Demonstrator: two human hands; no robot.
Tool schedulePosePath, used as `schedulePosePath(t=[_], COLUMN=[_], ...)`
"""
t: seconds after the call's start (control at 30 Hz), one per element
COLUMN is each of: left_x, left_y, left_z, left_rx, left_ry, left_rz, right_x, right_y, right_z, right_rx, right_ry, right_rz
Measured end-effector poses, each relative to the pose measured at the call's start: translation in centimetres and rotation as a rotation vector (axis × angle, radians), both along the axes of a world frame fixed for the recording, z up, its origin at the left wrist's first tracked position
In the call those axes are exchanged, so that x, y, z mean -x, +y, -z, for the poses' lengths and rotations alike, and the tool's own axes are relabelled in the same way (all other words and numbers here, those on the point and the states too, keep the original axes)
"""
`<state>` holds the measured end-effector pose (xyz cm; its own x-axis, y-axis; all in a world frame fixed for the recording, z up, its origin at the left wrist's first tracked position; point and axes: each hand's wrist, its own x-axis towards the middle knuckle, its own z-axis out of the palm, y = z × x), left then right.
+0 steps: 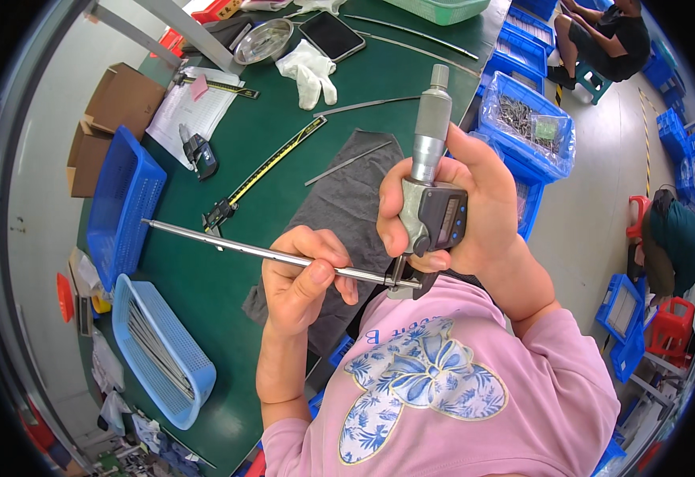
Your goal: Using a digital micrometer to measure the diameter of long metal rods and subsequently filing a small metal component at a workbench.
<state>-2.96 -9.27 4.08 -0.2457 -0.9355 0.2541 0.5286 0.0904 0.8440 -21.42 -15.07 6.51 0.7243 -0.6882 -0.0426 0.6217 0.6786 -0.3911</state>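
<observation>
Two hands: both loaded, joined by one piece of work.
Left hand: thumb and fingers pinching the steel rod, nearer its right end; we'd guess that grip is there to steady the end at the tool.
Steel rod: in the air over the table, slanting across our view; right end in the micrometer's gap, long side running left toward the blue basket (we can't tell whether the tip touches its rim).
Right hand: closed round the micrometer, fingers curled over its frame; probably carrying the tool's whole weight.
Micrometer: thimble pointing away from the body, display facing upward, likely so we can read it. Contact of both measuring faces with the rod: can't tell.
Grey cloth: spread on the green table beyond the hands, a thin rod lying on it; perhaps padding for the metal.
Caliper: on the table left of the cloth, within easy reach.
Light blue basket: lower left, holding a bundle of rods lengthwise, presumably because its long shape suits them.
White glove: lying off by the phone; our hands are bare.
</observation>
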Motion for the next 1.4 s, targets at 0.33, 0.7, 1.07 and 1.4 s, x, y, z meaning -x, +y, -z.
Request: schedulePosePath(t=[0.33,0.7,1.07,1.4], left_x=[0.0,0.1,-0.1,0.0], left_y=[0.0,-0.1,-0.1,0.0], left_z=[0.0,0.3,0.3,0.0], left_rx=[-0.011,-0.045,-0.084,-0.064], left_ry=[0.007,0.033,0.052,0.049], left_rz=[0.008,0.014,-0.011,0.006], right_x=[-0.1,-0.2,-0.2,-0.3], right_y=[0.3,0.3,0.2,0.7], right_z=[-0.6,-0.1,-0.1,-0.1], right_rx=[0.011,0.027,0.098,-0.041], right_ry=[0.054,0.071,0.117,0.041], right_rz=[0.019,0.025,0.029,0.049])
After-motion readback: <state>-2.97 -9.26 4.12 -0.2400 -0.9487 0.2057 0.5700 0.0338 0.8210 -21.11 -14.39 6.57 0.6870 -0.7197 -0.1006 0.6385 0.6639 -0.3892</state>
